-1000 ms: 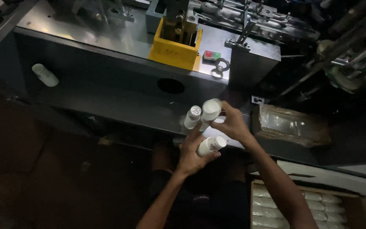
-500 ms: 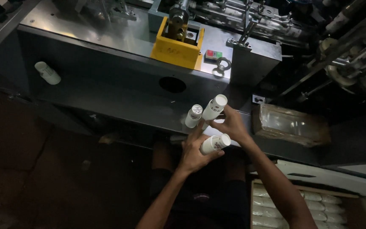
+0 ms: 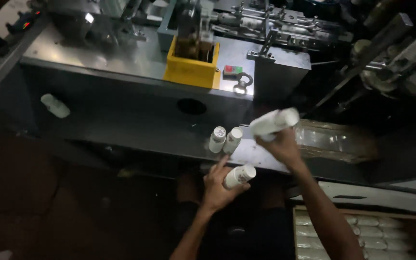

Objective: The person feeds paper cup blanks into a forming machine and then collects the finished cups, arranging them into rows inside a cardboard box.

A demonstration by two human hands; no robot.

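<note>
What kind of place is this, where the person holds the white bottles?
Probably a factory packing line. A grey metal machine with a yellow guard fills the view, small white bottles stand on its ledge, and a box of packed bottles sits at lower right.

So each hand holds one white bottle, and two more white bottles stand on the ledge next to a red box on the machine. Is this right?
Not quite: the box on the machine is yellow, not red, as the head view shows. The rest holds: the left hand holds one white bottle, the right hand holds another, and two more bottles stand on the ledge.
</note>
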